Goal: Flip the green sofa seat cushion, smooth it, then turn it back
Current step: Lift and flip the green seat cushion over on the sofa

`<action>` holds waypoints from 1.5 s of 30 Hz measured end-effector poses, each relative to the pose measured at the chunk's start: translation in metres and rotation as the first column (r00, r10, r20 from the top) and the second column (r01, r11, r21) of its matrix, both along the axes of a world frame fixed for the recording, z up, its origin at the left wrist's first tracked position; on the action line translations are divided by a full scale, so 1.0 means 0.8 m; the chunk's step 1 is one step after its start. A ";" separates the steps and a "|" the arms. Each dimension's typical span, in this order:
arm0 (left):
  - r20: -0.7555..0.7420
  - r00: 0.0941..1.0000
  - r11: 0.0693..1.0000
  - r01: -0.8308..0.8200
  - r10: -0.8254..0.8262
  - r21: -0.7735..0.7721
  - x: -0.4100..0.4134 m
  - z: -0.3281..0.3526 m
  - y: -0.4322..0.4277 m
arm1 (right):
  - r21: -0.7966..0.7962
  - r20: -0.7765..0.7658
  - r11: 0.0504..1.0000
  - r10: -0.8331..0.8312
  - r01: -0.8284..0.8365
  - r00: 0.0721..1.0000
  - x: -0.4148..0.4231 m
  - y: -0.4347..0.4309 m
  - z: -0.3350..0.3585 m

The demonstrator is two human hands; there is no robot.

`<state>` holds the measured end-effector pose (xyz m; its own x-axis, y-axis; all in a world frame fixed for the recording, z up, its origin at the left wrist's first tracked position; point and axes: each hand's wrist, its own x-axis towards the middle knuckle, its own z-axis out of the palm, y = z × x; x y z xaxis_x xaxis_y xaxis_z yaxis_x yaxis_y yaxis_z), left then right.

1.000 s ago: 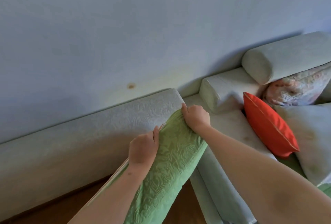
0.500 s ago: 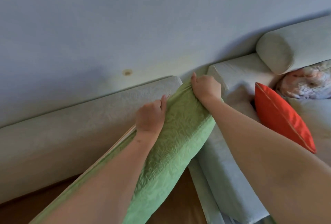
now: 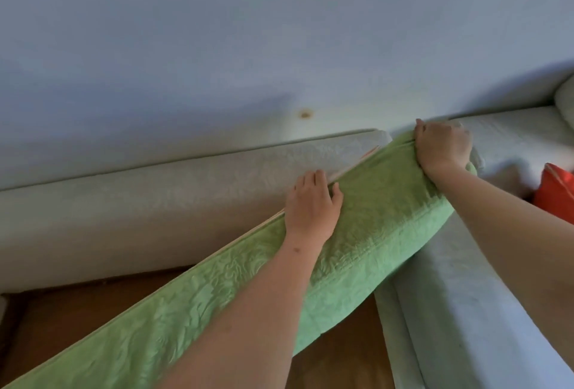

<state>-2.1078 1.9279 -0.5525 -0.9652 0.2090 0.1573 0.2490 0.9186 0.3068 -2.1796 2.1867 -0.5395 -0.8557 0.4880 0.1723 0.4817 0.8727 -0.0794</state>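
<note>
The green seat cushion [image 3: 382, 221] is a long quilted pad, tilted up on its edge and running from the lower left to the upper right. Its far end leans by the pale backrest [image 3: 155, 202]. My left hand [image 3: 313, 205] grips the cushion's upper edge near the middle, fingers curled over the piped seam. My right hand [image 3: 441, 148] clutches bunched green fabric at the cushion's top far corner. The cushion's underside and near end are hidden by my arms.
Brown wooden sofa base [image 3: 93, 304] lies bare under the lifted cushion. A pale grey seat cushion [image 3: 466, 311] sits to the right, with a red pillow [image 3: 556, 193] and a bolster [image 3: 567, 99] at the right edge. A blue-grey wall [image 3: 279, 31] rises behind.
Both hands have carried the cushion's top edge up and to the right toward the backrest corner. The view has shifted left, so the red pillow and bolster now sit at the frame's edge.
</note>
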 end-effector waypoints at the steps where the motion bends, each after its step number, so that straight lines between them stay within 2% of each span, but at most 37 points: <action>1: 0.002 1.000 0.999 -0.030 0.030 -0.039 0.013 0.006 -0.021 | 0.005 0.013 1.000 -0.015 0.015 1.000 0.007 -0.015 0.011; 5: 0.013 0.997 0.991 -0.073 0.075 -0.115 0.070 0.017 -0.084 | -0.155 0.064 0.983 -0.093 0.102 0.994 0.058 -0.080 0.032; 8: 0.062 0.991 0.987 -0.113 0.121 -0.111 0.118 0.020 -0.141 | -0.165 0.136 0.985 0.073 -0.050 0.988 0.121 -0.167 0.022; 12: 0.134 0.973 0.976 -0.169 0.188 -0.137 0.191 0.026 -0.256 | -0.201 0.206 0.945 0.298 -0.258 0.932 0.210 -0.322 0.016; 19: 0.253 0.899 0.916 -0.286 0.358 -0.283 0.333 0.039 -0.502 | -0.235 0.267 0.877 0.472 -0.418 0.840 0.324 -0.531 0.019; 22: 0.268 0.853 0.879 -0.367 0.449 -0.303 0.399 0.042 -0.607 | -0.239 0.287 0.839 0.542 -0.488 0.790 0.358 -0.613 0.026; 26: 0.313 0.815 0.865 -0.402 0.487 -0.301 0.474 0.040 -0.717 | -0.238 0.316 0.785 0.619 -0.571 0.719 0.406 -0.725 0.029; 31: 0.313 0.777 0.834 -0.468 0.546 -0.292 0.552 0.048 -0.852 | -0.259 0.327 0.662 0.746 -0.703 0.581 0.471 -0.901 0.028; 35: 0.333 0.695 0.770 -0.573 0.638 -0.280 0.601 0.052 -0.945 | -0.257 0.321 0.546 0.827 -0.798 0.462 0.506 -1.009 0.023; 40: 0.286 0.570 0.635 -0.720 0.771 -0.278 0.654 0.055 -1.049 | -0.254 0.347 0.414 0.883 -0.874 0.317 0.535 -1.133 0.027; 45: 0.279 0.403 0.477 -0.829 0.872 -0.293 0.680 0.052 -1.140 | -0.272 0.342 0.207 0.934 -0.940 0.106 0.557 -1.266 0.023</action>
